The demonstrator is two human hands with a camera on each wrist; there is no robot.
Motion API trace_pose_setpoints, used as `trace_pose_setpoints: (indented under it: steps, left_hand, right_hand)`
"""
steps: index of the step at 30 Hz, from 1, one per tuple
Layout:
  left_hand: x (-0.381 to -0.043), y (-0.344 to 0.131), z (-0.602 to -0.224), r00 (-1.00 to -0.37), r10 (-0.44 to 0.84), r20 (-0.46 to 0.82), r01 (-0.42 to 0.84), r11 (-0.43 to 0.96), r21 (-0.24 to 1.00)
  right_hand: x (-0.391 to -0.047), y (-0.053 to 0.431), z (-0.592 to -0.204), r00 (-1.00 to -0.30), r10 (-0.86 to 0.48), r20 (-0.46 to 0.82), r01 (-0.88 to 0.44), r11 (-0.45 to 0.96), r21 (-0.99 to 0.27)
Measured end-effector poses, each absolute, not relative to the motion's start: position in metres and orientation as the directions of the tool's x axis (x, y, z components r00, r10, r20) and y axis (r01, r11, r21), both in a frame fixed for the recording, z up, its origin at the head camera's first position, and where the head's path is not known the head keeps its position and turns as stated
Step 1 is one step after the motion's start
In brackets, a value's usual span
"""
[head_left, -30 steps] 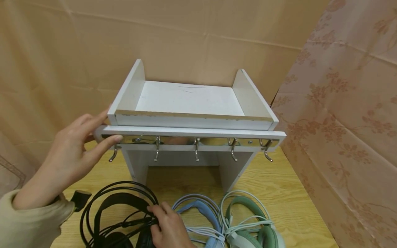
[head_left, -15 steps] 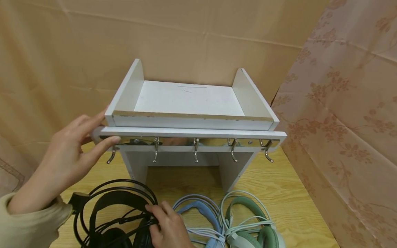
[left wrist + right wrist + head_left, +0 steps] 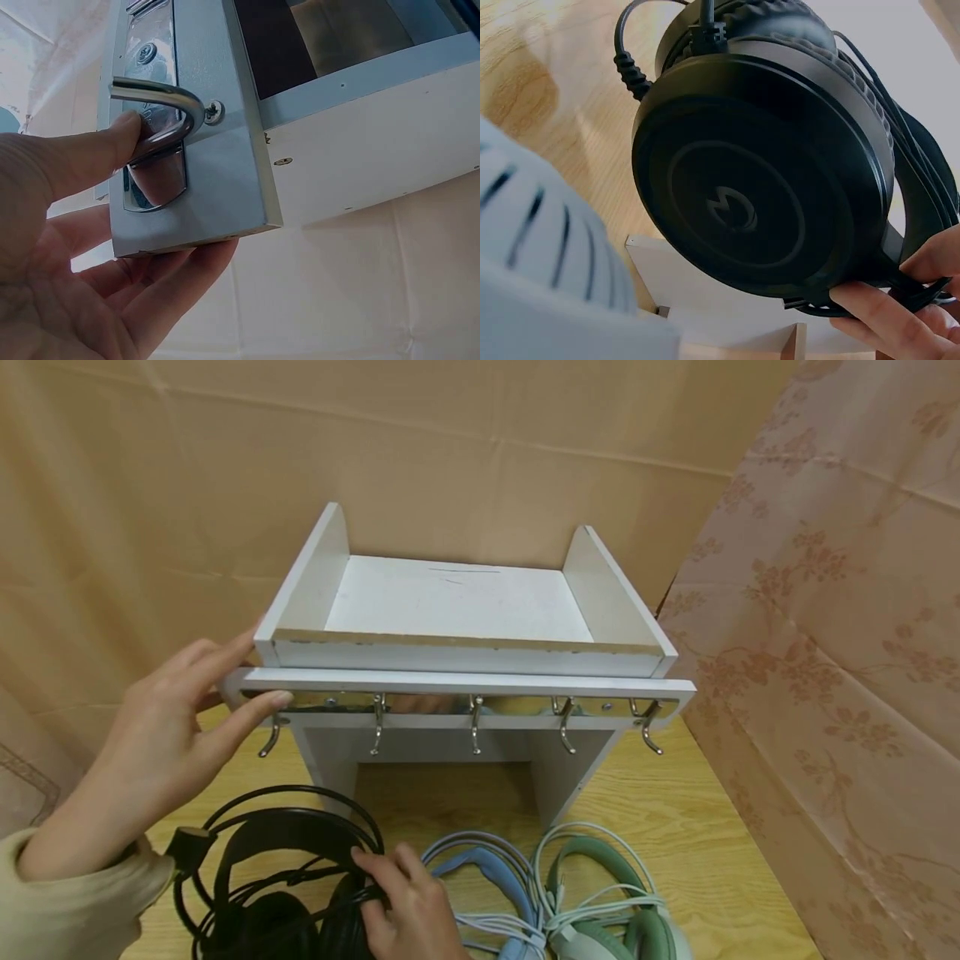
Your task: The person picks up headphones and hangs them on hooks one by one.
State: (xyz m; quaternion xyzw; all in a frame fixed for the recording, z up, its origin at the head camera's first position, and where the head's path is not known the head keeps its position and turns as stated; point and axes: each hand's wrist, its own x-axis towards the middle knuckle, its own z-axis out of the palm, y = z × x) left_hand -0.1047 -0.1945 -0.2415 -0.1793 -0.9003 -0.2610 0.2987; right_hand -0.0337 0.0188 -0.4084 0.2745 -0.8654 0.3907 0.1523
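A white shelf unit [image 3: 461, 656] stands on the wooden table with a metal hook rail [image 3: 435, 702] along its front board. My left hand [image 3: 168, 710] grips the board's left end, thumb on the rail beside the end hook [image 3: 169, 97], fingers behind. With my right hand [image 3: 416, 906] I pinch the black headphones [image 3: 288, 831] near where the headband meets an ear cup. The right wrist view shows a round ear cup [image 3: 735, 202] with a logo, and right-hand fingers [image 3: 892, 319] around the band and looped cable.
To the right of the black headphones lie blue headphones [image 3: 495, 872] and green headphones [image 3: 603, 860] with bundled cables. The wooden table [image 3: 697, 835] spreads around the unit. Beige cloth [image 3: 450, 460] hangs behind, and patterned cloth [image 3: 840, 652] borders the right.
The black headphones have risen slightly and shifted a little left, with my right hand still pinching them. My left hand and the board's left end moved slightly left.
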Motion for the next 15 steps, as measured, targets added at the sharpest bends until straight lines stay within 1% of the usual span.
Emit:
trace_pose_setpoints:
  steps: [10,15]
  left_hand:
    - [-0.1047,-0.1946,-0.2416,-0.771,0.167,0.614,0.484,0.780,0.396]
    - [-0.1045,-0.1945,-0.2420,-0.781,0.171,0.600,0.485,0.773,0.410]
  right_hand:
    - [-0.0301,0.0166,-0.4033,-0.824,-0.291,0.485,-0.561,0.536,-0.631]
    - [-0.0287,0.0155,-0.4005,-0.807,-0.280,0.521,-0.581,0.537,-0.611]
